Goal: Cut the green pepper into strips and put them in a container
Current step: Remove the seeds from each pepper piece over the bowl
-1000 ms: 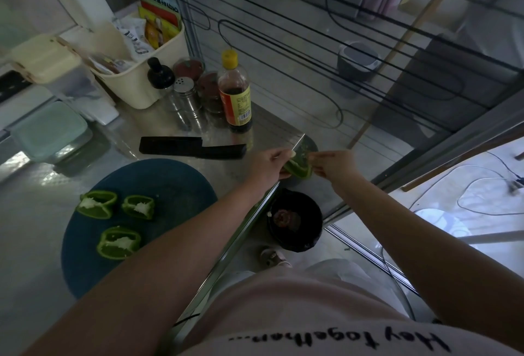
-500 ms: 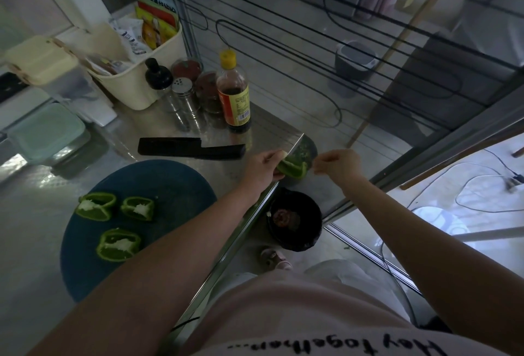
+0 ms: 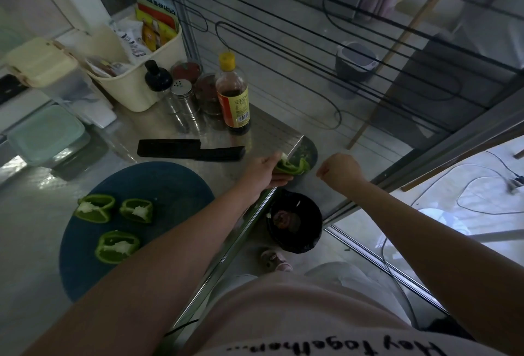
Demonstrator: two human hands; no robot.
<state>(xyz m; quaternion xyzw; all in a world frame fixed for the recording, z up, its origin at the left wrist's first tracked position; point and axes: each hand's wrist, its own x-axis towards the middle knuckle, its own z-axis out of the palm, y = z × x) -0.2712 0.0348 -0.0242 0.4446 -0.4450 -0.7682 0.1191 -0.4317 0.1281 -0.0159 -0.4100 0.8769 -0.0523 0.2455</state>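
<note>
Green pepper quarter (image 3: 292,167) held in the left hand (image 3: 262,170), fingers closed around its near end, just past the corner of the steel surface (image 3: 272,129) and above the black bin (image 3: 295,224) on the floor; this position suggests that seeds and pith are meant to drop into the bin rather than onto the work area. Right hand (image 3: 338,170) hovers just beside the piece, curled into a loose fist and apart from the pepper; whether it pinches any pith cannot be told. Three further pepper pieces (image 3: 95,208) (image 3: 136,210) (image 3: 117,246) lie cut side up on the dark blue cutting board (image 3: 170,182), white cores showing, apparently awaiting the same cleaning. Black knife (image 3: 191,150) rests on the surface beyond the board, near the sauce bottle (image 3: 233,95), out of use. Lidded pale green container (image 3: 46,134) sits at the far left, well apart from the board. No strips are cut yet, so the task appears to be at an early stage.
</note>
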